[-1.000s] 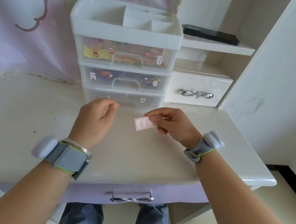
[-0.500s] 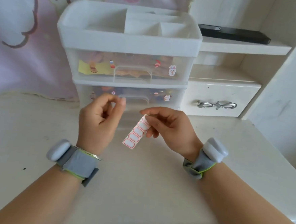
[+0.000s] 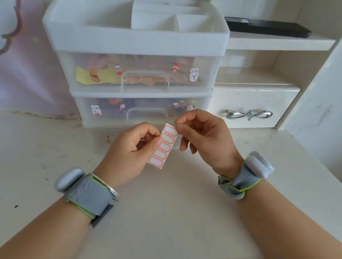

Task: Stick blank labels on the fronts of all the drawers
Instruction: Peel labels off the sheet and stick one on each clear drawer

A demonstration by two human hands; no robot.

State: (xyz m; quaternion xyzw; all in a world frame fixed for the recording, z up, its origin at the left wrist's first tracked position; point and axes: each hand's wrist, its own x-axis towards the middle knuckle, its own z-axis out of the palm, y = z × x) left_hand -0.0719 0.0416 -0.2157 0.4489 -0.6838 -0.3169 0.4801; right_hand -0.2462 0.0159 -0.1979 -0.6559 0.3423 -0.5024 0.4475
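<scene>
A strip of white labels with red borders hangs upright between my hands above the desk. My left hand pinches its left edge with thumb and forefinger. My right hand pinches its top right corner. Behind them stands a clear plastic drawer unit with a white top tray. Its top drawer and second drawer carry small cartoon stickers and clear handles. My hands hide the unit's lowest part.
A cream desk carries the unit. To the right is a white built-in drawer with a silver bow handle. A black phone lies on the shelf above it. A pink printed cloth hangs at the back left.
The view has drawn closer to the drawer unit. My left hand moved right and took hold of the label strip, which now stands more upright between both hands.
</scene>
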